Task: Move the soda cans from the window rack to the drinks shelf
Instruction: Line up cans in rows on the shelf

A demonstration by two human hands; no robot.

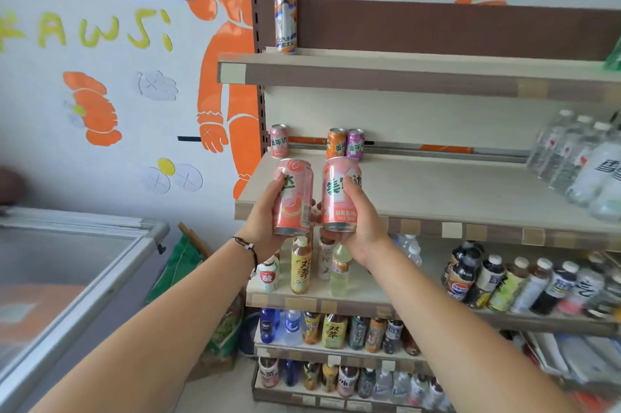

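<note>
Gripping pink cans, L hand (265,216) one (293,197), R hand (361,222) another (341,194), fingers wrapped, shelf (437,197) behind w/ three cans

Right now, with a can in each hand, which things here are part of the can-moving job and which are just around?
Part of the job:
left hand gripping a pink can
right hand gripping a second pink can
drinks shelf

Just around:
water bottles
tea bottles
chest freezer

Six soda cans (293,196), two hands (265,221).
</note>
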